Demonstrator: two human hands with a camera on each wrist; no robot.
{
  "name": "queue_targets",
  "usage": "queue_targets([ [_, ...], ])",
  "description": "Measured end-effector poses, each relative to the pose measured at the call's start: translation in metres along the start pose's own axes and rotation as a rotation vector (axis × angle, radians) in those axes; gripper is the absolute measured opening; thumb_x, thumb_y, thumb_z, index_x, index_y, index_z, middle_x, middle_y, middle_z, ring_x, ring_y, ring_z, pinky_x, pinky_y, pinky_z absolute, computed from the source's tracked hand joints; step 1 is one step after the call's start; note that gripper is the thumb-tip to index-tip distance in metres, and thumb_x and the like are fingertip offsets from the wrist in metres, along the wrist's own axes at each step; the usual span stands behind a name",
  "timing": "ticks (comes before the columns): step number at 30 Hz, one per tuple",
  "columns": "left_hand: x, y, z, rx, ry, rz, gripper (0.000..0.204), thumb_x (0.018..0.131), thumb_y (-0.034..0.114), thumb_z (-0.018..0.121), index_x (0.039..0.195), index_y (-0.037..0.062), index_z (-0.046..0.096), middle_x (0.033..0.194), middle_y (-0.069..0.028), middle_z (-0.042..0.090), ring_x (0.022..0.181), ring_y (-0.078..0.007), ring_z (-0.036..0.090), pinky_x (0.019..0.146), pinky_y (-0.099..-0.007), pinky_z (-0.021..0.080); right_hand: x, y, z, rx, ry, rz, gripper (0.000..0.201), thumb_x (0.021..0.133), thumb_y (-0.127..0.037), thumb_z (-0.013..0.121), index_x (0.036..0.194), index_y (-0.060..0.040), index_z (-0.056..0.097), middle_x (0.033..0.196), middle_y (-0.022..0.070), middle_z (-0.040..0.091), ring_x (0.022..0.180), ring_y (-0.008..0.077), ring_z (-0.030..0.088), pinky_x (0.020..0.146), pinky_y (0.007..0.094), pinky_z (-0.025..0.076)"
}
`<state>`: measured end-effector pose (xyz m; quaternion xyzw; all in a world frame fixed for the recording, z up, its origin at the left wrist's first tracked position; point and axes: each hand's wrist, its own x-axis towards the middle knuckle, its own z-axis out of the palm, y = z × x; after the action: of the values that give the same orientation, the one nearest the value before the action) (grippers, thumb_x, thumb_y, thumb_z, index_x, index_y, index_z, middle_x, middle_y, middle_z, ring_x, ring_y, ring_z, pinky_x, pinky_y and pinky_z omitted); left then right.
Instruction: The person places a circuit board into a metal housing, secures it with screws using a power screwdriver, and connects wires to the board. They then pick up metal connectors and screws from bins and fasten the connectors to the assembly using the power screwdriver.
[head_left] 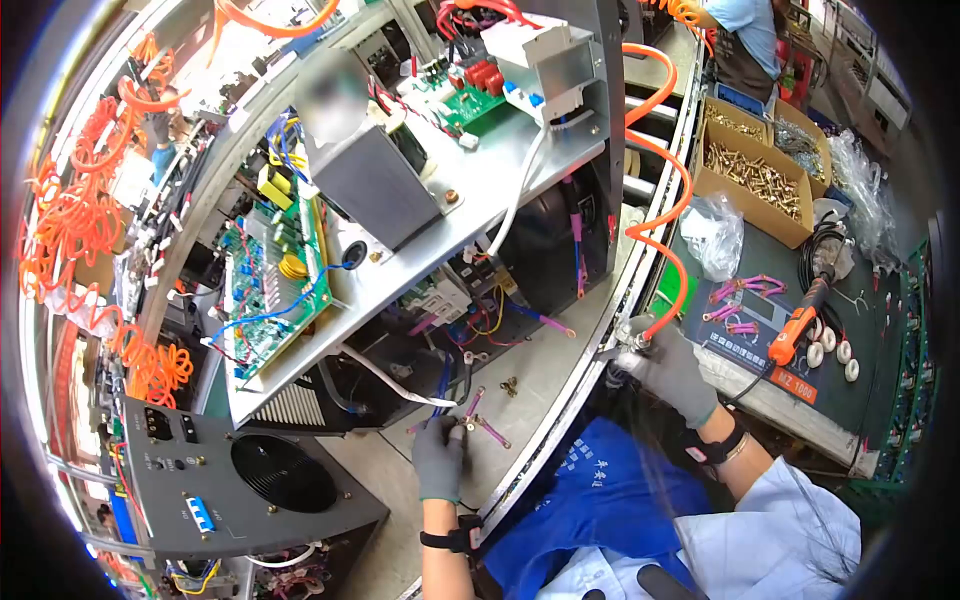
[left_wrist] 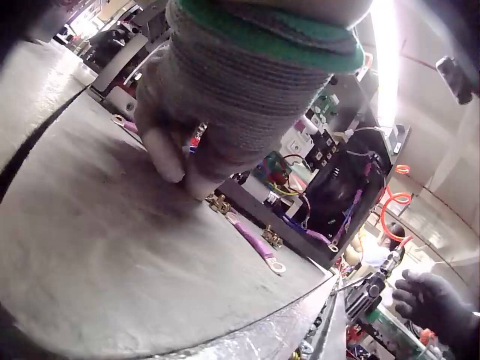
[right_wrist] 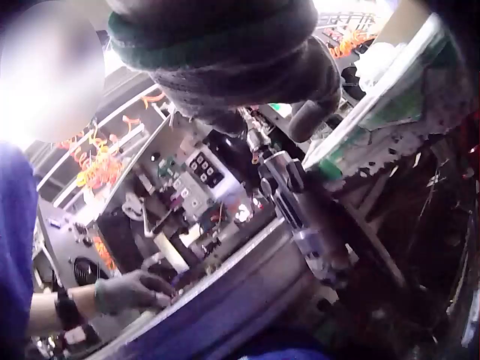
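Observation:
My gloved left hand (head_left: pixel 440 460) is low over the grey bench, fingertips beside small brass bolts (left_wrist: pixel 218 202) and a purple-sleeved cable (left_wrist: pixel 253 238) with ring ends. Whether its fingers pinch anything is hidden. Another purple-sleeved cable (head_left: pixel 492 432) lies just right of these fingertips. My gloved right hand (head_left: pixel 670 378) is at the bench's right edge, its fingers loosely bent by the top of a metal air driver (right_wrist: pixel 300 214). In the left wrist view this driver (left_wrist: pixel 367 291) hangs beside the open right hand (left_wrist: pixel 435 300), below an orange coiled hose (head_left: pixel 683 215).
An open chassis with a metal shelf (head_left: pixel 400 262) and circuit boards stands ahead. At left is a dark panel with a fan (head_left: pixel 283 472). A box of brass bolts (head_left: pixel 755 180), purple-sleeved cables (head_left: pixel 745 288) and an orange-and-black tool (head_left: pixel 795 330) are on the right table.

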<state>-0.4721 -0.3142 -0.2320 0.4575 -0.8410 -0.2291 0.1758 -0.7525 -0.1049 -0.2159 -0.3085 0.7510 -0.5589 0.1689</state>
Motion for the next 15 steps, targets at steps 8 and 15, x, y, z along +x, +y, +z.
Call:
queue_targets([
  [8,-0.008,0.004,0.004,0.063,0.03,0.047,0.014,0.08,0.012,0.06,0.093,0.0081,0.065,0.092,-0.0161,0.06,0.084,-0.0352,0.059,0.073,-0.0433,0.047,0.015,-0.016,0.0,-0.302,-0.046,-0.098,0.034,0.069,-0.03,0.076,0.09,-0.0039,0.069,0.083,0.0125,0.067,0.08,0.0275,0.064,0.075,0.0376,0.05],
  [15,-0.013,0.0,0.011,0.09,0.113,0.089,0.016,0.081,0.006,0.056,0.094,0.0092,0.064,0.093,-0.0173,0.06,0.087,-0.037,0.059,0.075,-0.0445,0.047,0.017,0.016,0.014,-0.261,-0.001,-0.095,0.031,0.075,-0.029,0.072,0.088,-0.0016,0.067,0.074,0.0146,0.065,0.068,0.0294,0.064,0.064,0.0386,0.049],
])
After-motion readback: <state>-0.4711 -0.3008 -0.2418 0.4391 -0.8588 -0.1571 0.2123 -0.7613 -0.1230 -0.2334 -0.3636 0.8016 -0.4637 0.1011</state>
